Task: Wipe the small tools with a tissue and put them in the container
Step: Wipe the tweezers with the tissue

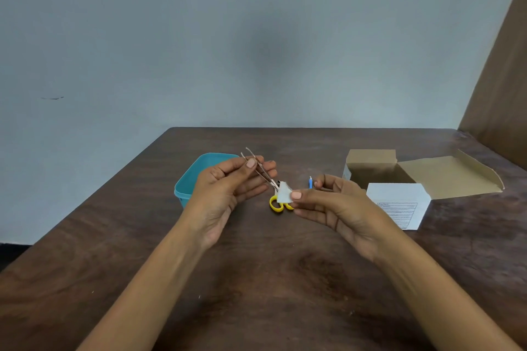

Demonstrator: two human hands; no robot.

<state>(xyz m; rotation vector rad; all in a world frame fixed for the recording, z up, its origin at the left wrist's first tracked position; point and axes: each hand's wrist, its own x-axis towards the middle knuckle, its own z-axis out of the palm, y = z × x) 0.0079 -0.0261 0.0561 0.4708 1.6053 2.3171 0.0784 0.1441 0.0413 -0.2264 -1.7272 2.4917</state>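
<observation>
From the camera on my head, looking forward and down, both my bare forearms reach out over a dark brown wooden table [256, 279] that stands against a plain grey-blue wall [228, 37].

My left hand [228, 185] is raised above the table, palm turned toward me, thumb and forefinger pinched around a thin pair of metal tweezers [261, 169]. The two open ends of the tweezers point up and away to the left; the tip slants down to the right, toward my other hand.

My right hand [333, 205] grips a small folded piece of white tissue [284, 195] between thumb and fingers. The tissue touches the tip of the tweezers — it is wrapped over or pressed against it, I cannot tell which.

Just beneath the tissue, a pair of scissors with yellow handles [277, 204] lies on the table, partly hidden by the tissue and my fingers. Behind my right hand a small blue tool [310, 183] shows, too tiny to identify.

The teal plastic container [188, 182] sits on the table behind my left hand, which covers much of it; what it holds is not visible.

To the right — well apart from the hands — an open cardboard box [422, 177] lies with its flaps spread, one white flap bearing printed text.
</observation>
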